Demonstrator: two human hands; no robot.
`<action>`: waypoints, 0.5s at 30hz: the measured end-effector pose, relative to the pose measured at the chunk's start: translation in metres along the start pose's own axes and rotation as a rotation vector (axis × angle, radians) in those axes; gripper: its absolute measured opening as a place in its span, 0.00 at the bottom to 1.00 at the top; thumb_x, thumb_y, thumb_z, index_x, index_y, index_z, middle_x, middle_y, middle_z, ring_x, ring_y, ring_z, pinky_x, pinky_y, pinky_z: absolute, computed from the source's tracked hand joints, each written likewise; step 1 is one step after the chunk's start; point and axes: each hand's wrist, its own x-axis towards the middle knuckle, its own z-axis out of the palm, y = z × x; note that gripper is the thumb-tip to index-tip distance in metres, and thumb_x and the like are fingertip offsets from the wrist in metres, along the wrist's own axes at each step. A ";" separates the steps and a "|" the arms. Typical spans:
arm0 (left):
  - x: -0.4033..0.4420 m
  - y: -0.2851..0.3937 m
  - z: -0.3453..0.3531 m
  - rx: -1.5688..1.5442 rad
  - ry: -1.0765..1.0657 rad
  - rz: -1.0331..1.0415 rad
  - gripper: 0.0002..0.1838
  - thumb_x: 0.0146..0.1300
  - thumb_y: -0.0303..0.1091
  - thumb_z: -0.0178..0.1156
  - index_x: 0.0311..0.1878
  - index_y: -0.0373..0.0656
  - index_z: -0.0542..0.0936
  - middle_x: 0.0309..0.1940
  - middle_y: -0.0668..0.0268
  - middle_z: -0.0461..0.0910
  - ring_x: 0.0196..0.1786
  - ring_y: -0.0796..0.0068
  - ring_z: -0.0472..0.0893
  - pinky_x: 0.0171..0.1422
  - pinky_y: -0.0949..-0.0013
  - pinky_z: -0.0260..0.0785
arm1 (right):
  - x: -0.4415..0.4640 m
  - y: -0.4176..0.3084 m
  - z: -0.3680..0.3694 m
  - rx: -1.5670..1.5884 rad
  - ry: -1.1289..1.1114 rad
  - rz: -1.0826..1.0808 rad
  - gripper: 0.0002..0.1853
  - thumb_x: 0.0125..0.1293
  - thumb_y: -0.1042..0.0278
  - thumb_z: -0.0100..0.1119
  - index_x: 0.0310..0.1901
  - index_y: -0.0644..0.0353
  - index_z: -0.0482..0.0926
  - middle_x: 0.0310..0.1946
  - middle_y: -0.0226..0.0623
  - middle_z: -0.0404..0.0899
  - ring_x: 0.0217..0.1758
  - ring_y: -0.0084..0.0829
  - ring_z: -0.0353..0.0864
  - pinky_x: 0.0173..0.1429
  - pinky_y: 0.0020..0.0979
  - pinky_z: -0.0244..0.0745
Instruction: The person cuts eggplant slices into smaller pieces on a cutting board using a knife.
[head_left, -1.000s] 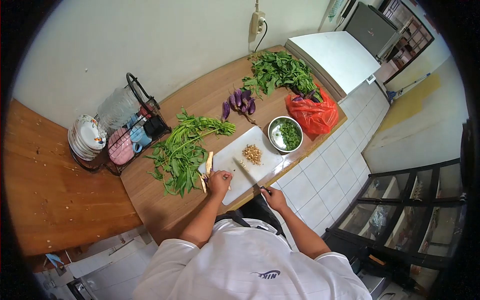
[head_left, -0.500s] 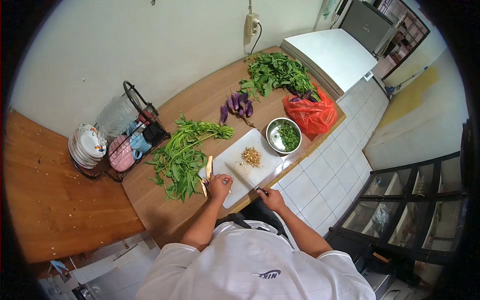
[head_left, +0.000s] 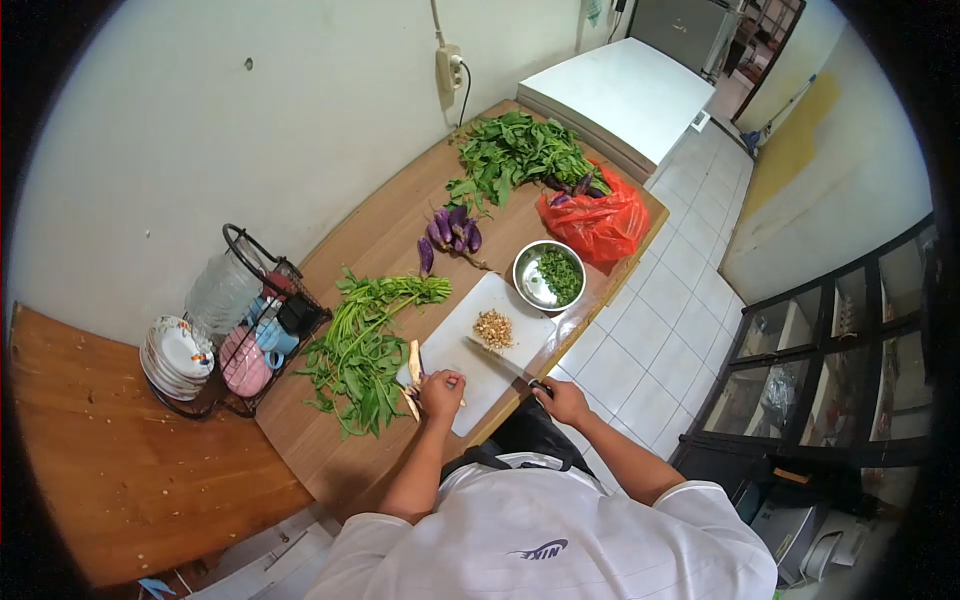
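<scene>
My right hand [head_left: 563,401] grips the dark handle of a knife [head_left: 512,367]. Its blade lies low over the white cutting board [head_left: 488,390], its tip at the lower edge of a pile of chopped light-brown bits [head_left: 493,329]. At the board's left end, my left hand [head_left: 440,394] is closed, fingers curled together; what they hold, if anything, is too small to name. Pale, partly purple-edged long pieces [head_left: 414,361] lie beside that hand. Beyond the board stands a metal bowl [head_left: 523,287] with chopped greens [head_left: 558,277].
Leafy green stems [head_left: 365,350] lie left of the board. Behind are small purple eggplants [head_left: 458,230], more leafy greens [head_left: 515,155] and a red plastic bag [head_left: 610,225]. A black rack [head_left: 290,290] with cups and stacked plates [head_left: 175,355] stands at the left.
The knife has moved right relative to the board, its blade nearer the chopped pile. My left hand stays about where it was. The whole view has shifted slightly.
</scene>
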 end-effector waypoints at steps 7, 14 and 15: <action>0.006 0.037 0.004 -0.188 -0.019 -0.098 0.16 0.56 0.46 0.78 0.34 0.45 0.85 0.30 0.64 0.84 0.39 0.59 0.84 0.43 0.56 0.75 | -0.007 0.004 -0.002 -0.165 0.155 -0.091 0.20 0.69 0.43 0.65 0.46 0.51 0.87 0.36 0.41 0.86 0.39 0.48 0.87 0.43 0.49 0.82; 0.052 0.094 0.005 -0.104 -0.117 -0.349 0.51 0.37 0.60 0.86 0.59 0.50 0.67 0.52 0.53 0.77 0.55 0.50 0.79 0.57 0.48 0.73 | -0.030 -0.015 -0.013 -0.160 0.367 -0.077 0.19 0.65 0.44 0.71 0.47 0.49 0.88 0.33 0.37 0.84 0.35 0.44 0.87 0.39 0.45 0.81; 0.060 0.092 0.011 -0.033 -0.084 -0.297 0.51 0.36 0.59 0.87 0.59 0.50 0.67 0.53 0.53 0.77 0.58 0.49 0.78 0.58 0.48 0.73 | -0.033 -0.015 -0.013 -0.152 0.396 -0.069 0.19 0.64 0.43 0.71 0.46 0.49 0.89 0.34 0.37 0.84 0.34 0.44 0.86 0.38 0.44 0.81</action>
